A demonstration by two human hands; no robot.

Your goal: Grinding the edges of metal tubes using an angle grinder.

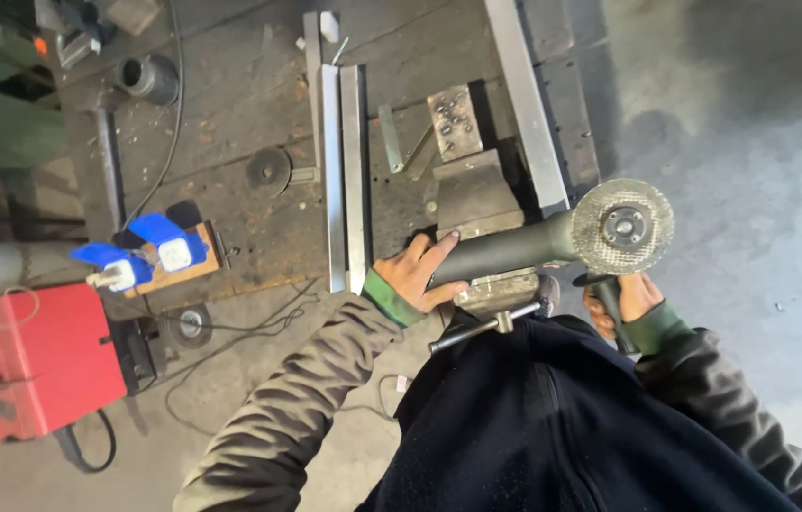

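The person holds an angle grinder (553,242) over the near edge of the surface (249,85), just above the bench vise (477,204): the left hand (415,275) has its fingers wrapped around the body, and the right hand (630,301) grips the side handle. The disc (623,227) faces up, clear of the steel bars (344,171) to the left, so the step looks like readying the tool; grinding would call for turning the disc down to the metal.

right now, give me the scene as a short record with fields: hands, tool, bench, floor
left hand: the left hand grips the dark body of the angle grinder
right hand: the right hand holds the grinder's black side handle
tool: the grinder's disc faces up toward the camera
bench: a vise on the dark workbench, with two long metal bars lying side by side to its left
floor: a red machine box with cables
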